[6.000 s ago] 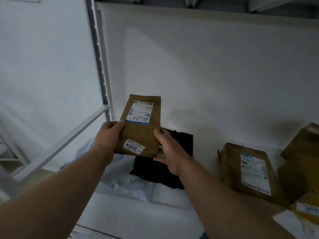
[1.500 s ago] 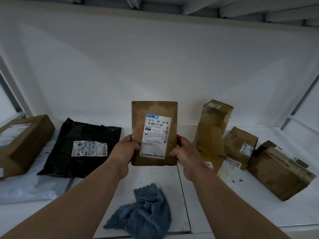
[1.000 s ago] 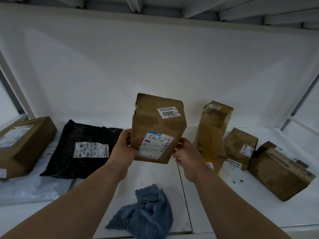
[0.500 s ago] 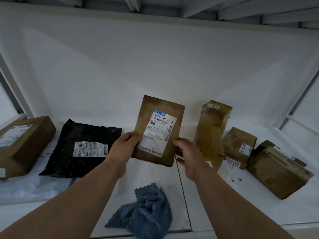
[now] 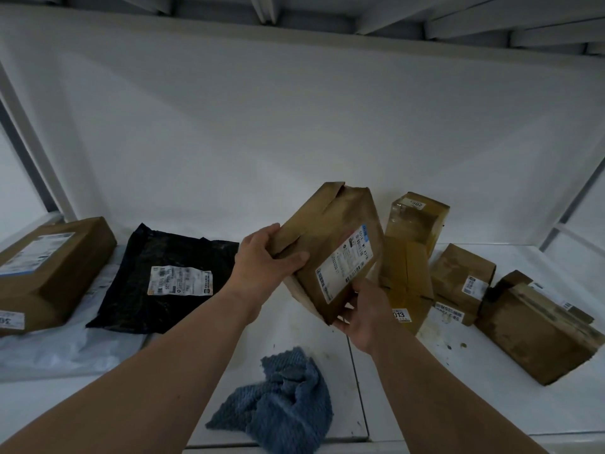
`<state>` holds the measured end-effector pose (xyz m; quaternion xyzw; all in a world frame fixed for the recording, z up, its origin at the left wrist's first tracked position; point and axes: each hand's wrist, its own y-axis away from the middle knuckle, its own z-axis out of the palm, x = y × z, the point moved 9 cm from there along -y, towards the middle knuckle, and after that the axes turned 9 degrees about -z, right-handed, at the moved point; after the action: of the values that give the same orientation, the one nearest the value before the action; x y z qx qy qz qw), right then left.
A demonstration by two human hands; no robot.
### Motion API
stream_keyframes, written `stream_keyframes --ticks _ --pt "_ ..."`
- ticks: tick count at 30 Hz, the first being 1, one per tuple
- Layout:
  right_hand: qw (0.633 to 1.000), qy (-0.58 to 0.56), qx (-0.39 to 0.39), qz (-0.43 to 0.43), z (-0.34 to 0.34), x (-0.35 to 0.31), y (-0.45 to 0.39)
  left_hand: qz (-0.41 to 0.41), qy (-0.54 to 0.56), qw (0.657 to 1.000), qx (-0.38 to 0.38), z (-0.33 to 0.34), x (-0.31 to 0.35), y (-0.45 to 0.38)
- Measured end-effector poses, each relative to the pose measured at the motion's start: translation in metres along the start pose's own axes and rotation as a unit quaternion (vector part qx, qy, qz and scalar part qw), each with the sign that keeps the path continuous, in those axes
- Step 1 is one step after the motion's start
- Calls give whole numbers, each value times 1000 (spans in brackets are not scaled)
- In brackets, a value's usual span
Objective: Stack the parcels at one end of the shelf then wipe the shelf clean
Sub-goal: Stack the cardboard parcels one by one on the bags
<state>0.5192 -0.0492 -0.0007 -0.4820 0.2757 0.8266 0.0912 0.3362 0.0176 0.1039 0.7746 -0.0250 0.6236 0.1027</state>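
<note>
The brown parcel (image 5: 330,253) is tilting over to the right now, no longer upright as a moment ago; my left hand (image 5: 266,260) is gripping its top corner, my right hand (image 5: 363,309) cupping the bottom, above the shelf (image 5: 458,381). I am likely carrying it towards the black mailer (image 5: 167,276).

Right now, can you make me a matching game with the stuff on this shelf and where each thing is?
Things:
1. blue cloth
2. black bag
3. brown packet
4. box marked 200

Places:
A. held in both hands
B. standing at the back, right of the hands
C. crumpled at the front edge
D. lying flat, left of the hands

Pairs: 1-C, 2-D, 3-A, 4-B
</note>
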Motion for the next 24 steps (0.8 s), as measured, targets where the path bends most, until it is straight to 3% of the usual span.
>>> stream_keyframes --ticks 7,12,24 --pt "1000 26 3 -9 -3 -10 3 -53 -50 997 -7 4 -8 6" --pt "998 52 11 -26 -5 -16 3 -127 -2 992 16 -7 -23 0" --pt "995 90 12 -38 2 -25 4 -150 86 985 8 -11 -43 -7"
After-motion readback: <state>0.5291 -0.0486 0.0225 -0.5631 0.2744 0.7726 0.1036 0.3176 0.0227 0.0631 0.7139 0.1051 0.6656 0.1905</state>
